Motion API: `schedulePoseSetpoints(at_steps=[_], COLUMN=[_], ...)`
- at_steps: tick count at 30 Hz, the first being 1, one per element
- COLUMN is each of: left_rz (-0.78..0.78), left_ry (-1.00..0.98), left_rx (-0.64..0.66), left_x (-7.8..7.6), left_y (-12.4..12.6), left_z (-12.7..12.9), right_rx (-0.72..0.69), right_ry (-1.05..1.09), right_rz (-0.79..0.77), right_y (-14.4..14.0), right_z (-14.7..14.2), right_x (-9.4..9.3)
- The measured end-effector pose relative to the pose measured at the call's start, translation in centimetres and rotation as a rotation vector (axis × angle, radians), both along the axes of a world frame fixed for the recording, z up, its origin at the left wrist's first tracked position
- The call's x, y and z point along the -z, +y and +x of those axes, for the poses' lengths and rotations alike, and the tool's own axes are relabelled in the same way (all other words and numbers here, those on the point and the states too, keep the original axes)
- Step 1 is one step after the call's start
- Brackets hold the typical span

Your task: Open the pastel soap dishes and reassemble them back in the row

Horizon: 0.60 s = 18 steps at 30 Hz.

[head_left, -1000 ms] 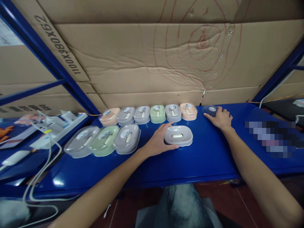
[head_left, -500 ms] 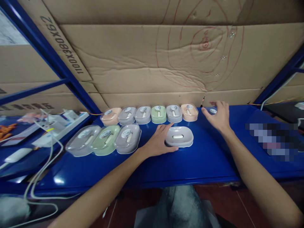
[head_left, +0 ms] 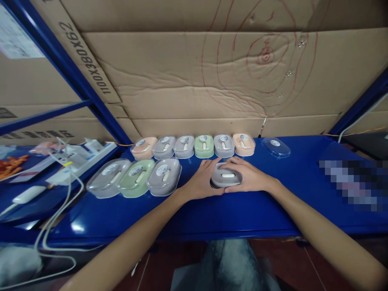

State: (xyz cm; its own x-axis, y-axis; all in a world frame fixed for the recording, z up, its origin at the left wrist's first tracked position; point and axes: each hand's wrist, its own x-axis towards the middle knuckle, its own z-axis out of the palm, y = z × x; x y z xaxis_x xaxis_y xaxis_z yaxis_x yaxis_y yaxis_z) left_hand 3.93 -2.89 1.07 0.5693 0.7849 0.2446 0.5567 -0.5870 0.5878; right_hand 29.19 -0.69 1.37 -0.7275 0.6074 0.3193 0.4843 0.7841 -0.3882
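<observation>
Both of your hands cup the grey soap box (head_left: 226,178) on the blue shelf (head_left: 273,202): left hand (head_left: 203,182) wrapped on one end, right hand (head_left: 247,178) on the other, fingers curled around it. The clear lid (head_left: 275,146) lies beyond your right hand, well apart. Fetching and seating it looks like the next step; align it squarely.

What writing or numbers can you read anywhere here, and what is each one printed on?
"1100X380X62": black print on the cardboard strip behind the blue shelf post, seen upside down.
Red pen rings and a scribble on the big cardboard sheet: no readable word.
Round stickers on the soap boxes and on the clear lid: too small to read.
Dark print on the cardboard at far left: blurred.
The grey soap box between both hands shows no text.
</observation>
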Motion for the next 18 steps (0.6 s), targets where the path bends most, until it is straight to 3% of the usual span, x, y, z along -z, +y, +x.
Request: schedulePoseSetpoints(at_steps=[10,18], left_rz=[-0.060,-0.117], left_ry=[-0.017,-0.099], left_rx=[-0.071,-0.100], left_x=[0.1,0.1], left_y=[-0.2,0.1], left_z=[0.0,-0.1], right_rx=[-0.005,0.094], right_ry=[0.220,0.538], right_rz=[-0.077,-0.287], right_y=[0.6,1.0], right_z=[-0.1,0.5], right_x=[0.5,-0.6])
